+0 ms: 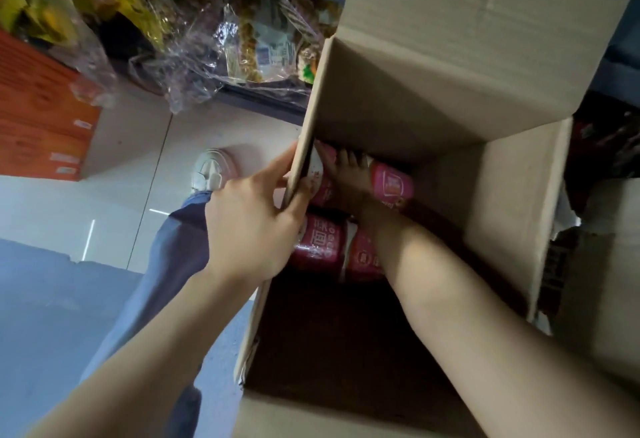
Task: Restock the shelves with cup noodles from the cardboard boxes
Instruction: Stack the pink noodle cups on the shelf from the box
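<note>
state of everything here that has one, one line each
cardboard box: open, flaps up, partly emptied
cup noodles: sealed, lying on their sides in the box
left hand: gripping the box's left wall
right hand: inside the box, on a cup

an open brown cardboard box (467,98) stands with its flaps up, its left wall pinched by the left hand (249,226). deep inside, pink cup noodles (320,245) lie on their sides in shadow: two just right of that hand, one under the right hand (346,178), and another just beyond its fingers.
</note>
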